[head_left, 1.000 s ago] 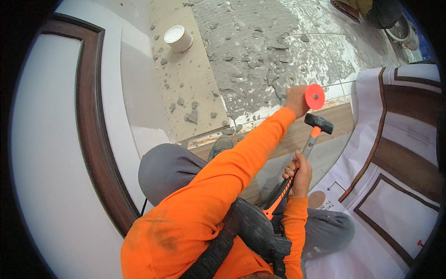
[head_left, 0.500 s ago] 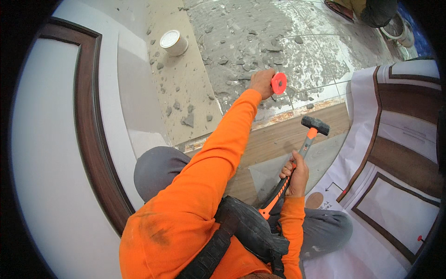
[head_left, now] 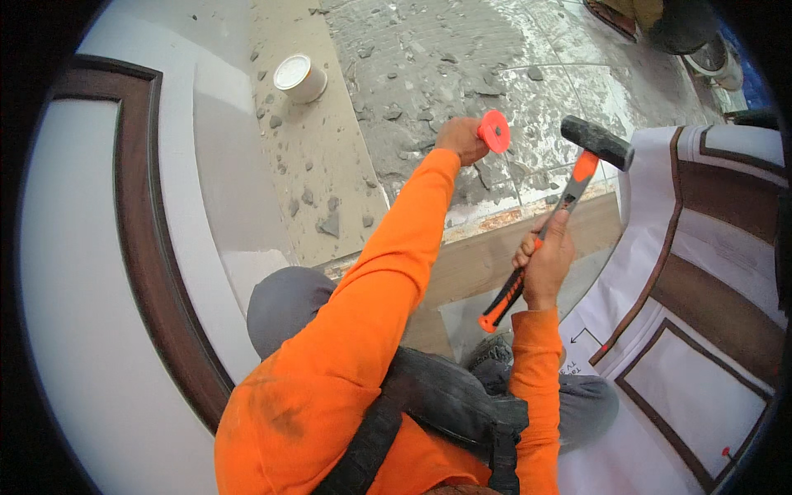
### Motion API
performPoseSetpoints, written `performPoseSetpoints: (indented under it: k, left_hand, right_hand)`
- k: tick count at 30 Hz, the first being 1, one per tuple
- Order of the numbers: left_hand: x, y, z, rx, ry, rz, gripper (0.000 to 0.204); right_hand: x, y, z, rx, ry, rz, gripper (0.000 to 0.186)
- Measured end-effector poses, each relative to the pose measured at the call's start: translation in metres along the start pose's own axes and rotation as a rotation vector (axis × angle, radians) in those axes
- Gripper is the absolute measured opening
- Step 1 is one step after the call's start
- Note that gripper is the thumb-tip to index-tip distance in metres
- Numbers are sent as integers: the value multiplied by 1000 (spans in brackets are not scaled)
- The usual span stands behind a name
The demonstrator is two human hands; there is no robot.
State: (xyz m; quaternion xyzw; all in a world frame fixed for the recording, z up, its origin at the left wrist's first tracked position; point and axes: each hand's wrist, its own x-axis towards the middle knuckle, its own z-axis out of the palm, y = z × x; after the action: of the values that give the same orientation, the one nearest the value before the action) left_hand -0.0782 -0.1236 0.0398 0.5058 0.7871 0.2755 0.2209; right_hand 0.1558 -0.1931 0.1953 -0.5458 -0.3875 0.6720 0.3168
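Note:
My left hand (head_left: 462,140) is closed around a chisel, whose round red hand guard (head_left: 495,131) faces up; the grip and blade are hidden behind the fist. It is held over the chipped grey mortar bed (head_left: 412,49), near where loose pieces lie. In my right hand (head_left: 549,256) is a club hammer (head_left: 569,194), gripped midway along its orange, grey and black handle. Its black head (head_left: 597,142) is raised to the right of the chisel guard, apart from it.
A white tub with a lid (head_left: 300,78) stands on the beige strip among grey rubble (head_left: 330,224). Wood-look planks (head_left: 487,264) lie before my knees. Printed sheeting (head_left: 652,181) covers the right side; a dark-framed panel (head_left: 136,165) is left. Another person's leg (head_left: 678,25) shows at far right.
My right hand has lifted the hammer up and to the right, bringing its head closer to the camera. My left hand with the chisel has shifted slightly up. The view has moved a little.

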Motion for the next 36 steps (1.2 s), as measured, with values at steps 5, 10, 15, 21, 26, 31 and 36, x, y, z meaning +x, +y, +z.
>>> performPoseSetpoints:
  k: [5,10,15,21,26,31,36]
  left_hand:
    - [11,-1,8,-40,38,81,31]
    - [10,-14,7,-38,30,88,27]
    - [6,-8,13,-126,2,110,24]
    - [18,-14,11,-29,4,62,30]
    - [8,-22,6,-36,-33,62,34]
    - [9,3,-2,-150,-47,60,30]
    - [6,-47,-2,186,-151,-116,32]
  right_hand:
    - [18,13,17,-24,-119,289,52]
    - [15,-33,13,134,82,173,58]
    - [29,-25,22,230,197,-17,59]
    - [29,9,21,76,-37,486,55]
    - [27,-62,21,239,130,100,56]
    - [33,-29,38,301,233,-137,56]
    - [30,24,46,-19,-134,415,52]
